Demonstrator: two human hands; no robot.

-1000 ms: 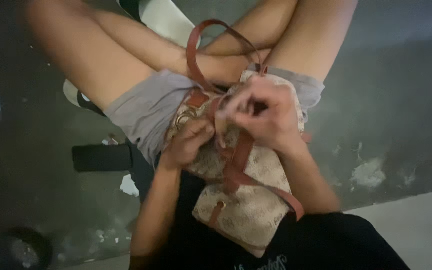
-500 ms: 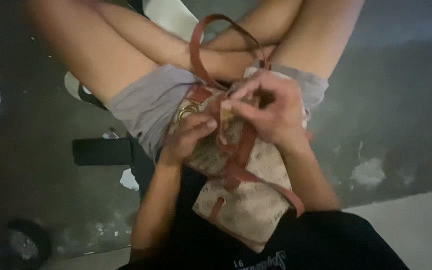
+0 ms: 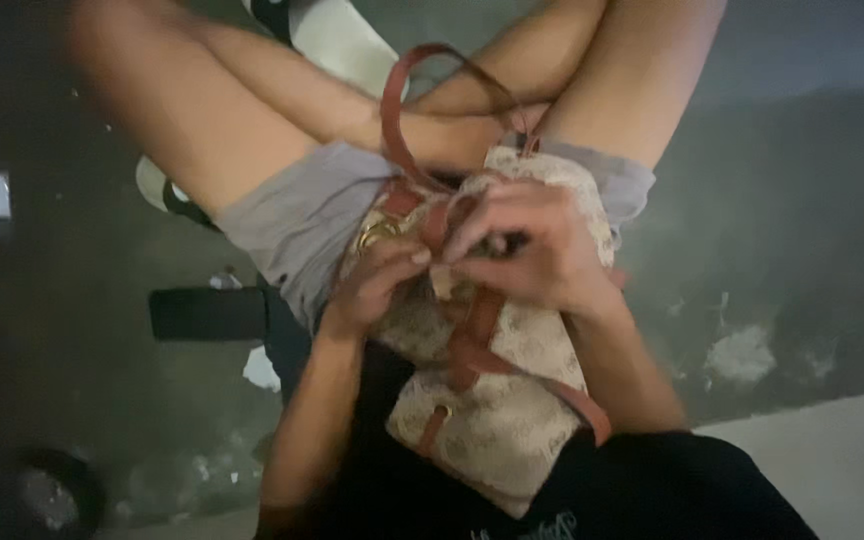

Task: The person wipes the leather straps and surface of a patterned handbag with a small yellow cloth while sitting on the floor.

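Working at the top of a patterned bag on the lap — both hands busy at its opening.

Resting across grey shorts, the beige bag with red-brown leather trim lay on the person's lap, its looped handle arching over the crossed legs. The left hand had its fingers curled together against the bag's top beside a brass fitting; the right hand was pinched shut on a leather strap there — a dark flat object lay on the floor nearby.
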